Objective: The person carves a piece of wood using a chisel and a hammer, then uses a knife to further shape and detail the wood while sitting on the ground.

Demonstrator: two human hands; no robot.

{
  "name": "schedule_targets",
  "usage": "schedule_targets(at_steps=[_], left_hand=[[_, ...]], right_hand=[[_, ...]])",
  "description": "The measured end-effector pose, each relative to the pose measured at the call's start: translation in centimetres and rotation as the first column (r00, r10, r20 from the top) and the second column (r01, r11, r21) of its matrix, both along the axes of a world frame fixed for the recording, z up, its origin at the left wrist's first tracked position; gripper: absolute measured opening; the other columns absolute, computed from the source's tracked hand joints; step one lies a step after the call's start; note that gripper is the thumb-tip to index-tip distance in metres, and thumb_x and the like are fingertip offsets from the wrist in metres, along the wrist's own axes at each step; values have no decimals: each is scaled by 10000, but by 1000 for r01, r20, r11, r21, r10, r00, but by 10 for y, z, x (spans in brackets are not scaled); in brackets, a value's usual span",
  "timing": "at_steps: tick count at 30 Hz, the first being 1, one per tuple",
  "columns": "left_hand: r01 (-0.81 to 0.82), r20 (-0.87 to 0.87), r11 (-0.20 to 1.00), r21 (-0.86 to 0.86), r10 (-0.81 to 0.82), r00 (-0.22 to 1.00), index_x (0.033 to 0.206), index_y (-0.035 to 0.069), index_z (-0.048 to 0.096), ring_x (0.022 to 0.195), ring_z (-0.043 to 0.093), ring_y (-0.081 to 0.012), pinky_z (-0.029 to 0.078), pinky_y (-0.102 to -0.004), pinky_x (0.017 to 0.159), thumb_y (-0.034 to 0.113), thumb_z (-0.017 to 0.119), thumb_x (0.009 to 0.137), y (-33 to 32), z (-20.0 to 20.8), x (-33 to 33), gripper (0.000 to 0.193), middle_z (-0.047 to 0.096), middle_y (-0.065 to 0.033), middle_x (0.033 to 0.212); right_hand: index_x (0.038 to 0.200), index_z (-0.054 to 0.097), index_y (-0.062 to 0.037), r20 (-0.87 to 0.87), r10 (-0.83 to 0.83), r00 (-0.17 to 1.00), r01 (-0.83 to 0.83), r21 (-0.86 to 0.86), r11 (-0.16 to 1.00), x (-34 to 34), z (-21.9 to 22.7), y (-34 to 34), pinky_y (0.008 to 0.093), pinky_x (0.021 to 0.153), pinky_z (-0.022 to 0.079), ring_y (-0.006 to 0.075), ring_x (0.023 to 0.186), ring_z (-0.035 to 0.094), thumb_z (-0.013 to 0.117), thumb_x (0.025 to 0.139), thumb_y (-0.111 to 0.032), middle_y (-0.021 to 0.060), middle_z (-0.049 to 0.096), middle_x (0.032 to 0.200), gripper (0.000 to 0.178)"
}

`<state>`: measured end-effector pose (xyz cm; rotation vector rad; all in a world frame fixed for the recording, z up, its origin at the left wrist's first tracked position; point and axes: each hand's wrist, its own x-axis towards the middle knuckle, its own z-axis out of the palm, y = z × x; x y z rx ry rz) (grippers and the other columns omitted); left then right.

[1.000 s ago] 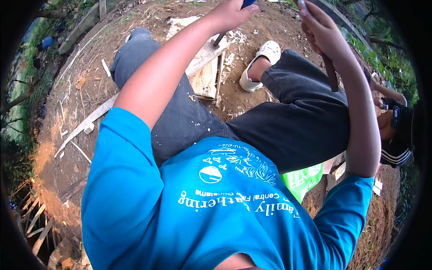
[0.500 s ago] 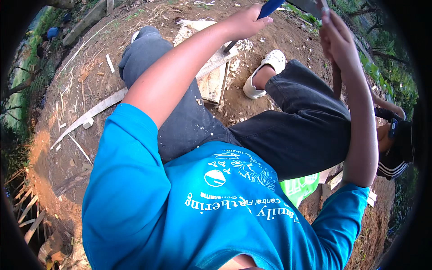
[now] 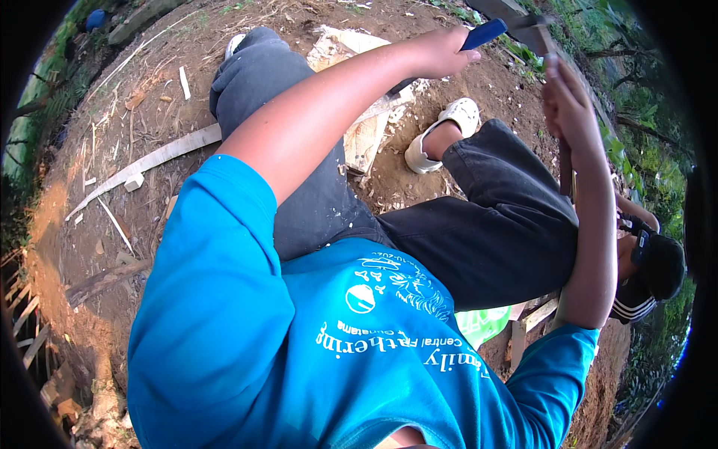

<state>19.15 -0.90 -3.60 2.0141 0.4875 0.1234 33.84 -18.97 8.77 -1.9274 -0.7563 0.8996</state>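
My left hand (image 3: 445, 54) is wrapped around a chisel with a blue handle (image 3: 486, 34). Its dark shaft (image 3: 402, 86) slants down to a pale piece of wood (image 3: 364, 142) lying on the ground between my legs; the cutting tip is hidden behind my forearm. A hammer (image 3: 550, 45) is gripped in my right hand (image 3: 568, 101), its wooden handle running down beside my wrist. The hammer's dark head is blurred and close to the butt of the blue handle; contact cannot be made out.
White shoes (image 3: 462, 116) are on my feet, either side of the wood. Chips and a long pale strip (image 3: 149, 165) lie on the dirt at left. At right, another person (image 3: 649, 262) in a dark cap is close by. A green-and-white bag (image 3: 482, 325) rests by my thigh.
The view has shifted slightly, so both hands and tools appear lower and farther right, with more of the hammer head showing. Both hands keep their hold.
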Motion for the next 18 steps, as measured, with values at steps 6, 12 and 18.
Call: schedule_targets(at_steps=[6, 12, 18], left_hand=[[-14, 7, 1000, -3, 14, 1000, 1330, 13, 516, 861, 690, -254, 527, -411, 761, 438, 571, 1046, -2, 2, 4, 514, 670, -145, 907], [-39, 66, 998, 48, 35, 997, 1295, 7, 525, 793, 681, -234, 529, -396, 719, 406, 574, 1050, -7, -6, 3, 471, 657, -113, 857], [-73, 10, 997, -14, 73, 997, 1290, -1, 567, 912, 730, -314, 557, -428, 823, 365, 613, 1017, -8, -3, 4, 459, 723, -188, 958]], right_hand=[[1422, 511, -89, 73, -55, 996, 50, 78, 996, 8, 2, 3, 192, 414, 306, 9, 497, 359, 518, 1107, -305, -61, 412, 734, 382], [1353, 547, -104, 50, -5, 999, 3, 31, 1000, 1, 3, 6, 194, 438, 321, 7, 535, 392, 518, 1103, -351, -71, 437, 718, 352], [1399, 537, -89, 38, -14, 999, 15, -37, 999, 8, 2, -2, 192, 433, 326, 4, 526, 385, 509, 1107, -304, -75, 420, 724, 364]])
